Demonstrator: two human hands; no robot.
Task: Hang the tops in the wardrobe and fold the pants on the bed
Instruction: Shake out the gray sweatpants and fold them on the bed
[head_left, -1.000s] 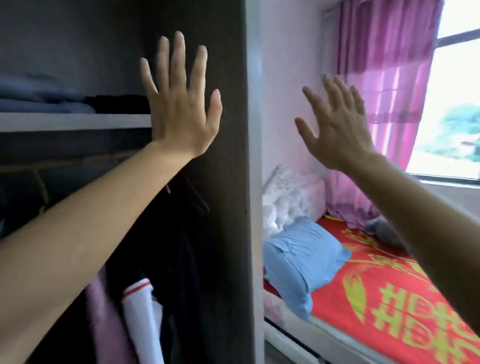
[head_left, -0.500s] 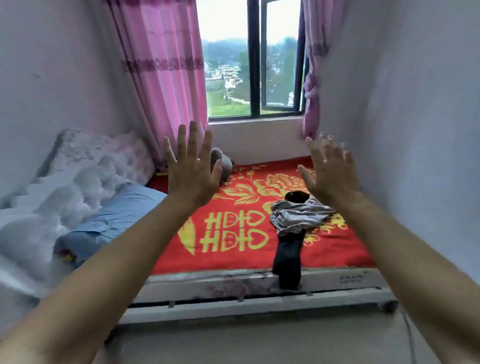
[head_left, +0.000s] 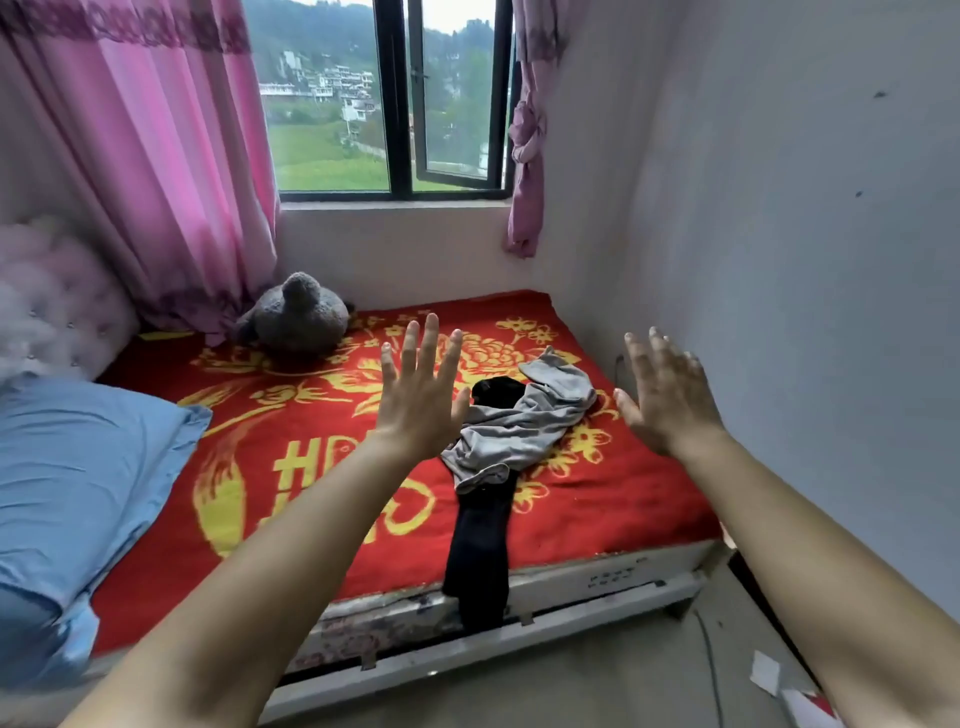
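Pants (head_left: 480, 551) lie under a grey garment (head_left: 524, 431) at the bed's (head_left: 623, 493) five o'clock edge. We've turned from the wardrobe toward them, left hand (head_left: 421, 400) and right hand (head_left: 665, 400) empty, fingers apart, ready to fold.

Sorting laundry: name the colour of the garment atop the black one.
The garment is light grey; head view.

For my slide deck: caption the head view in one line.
Open left hand and right hand held toward a grey garment and black garment on the bed.
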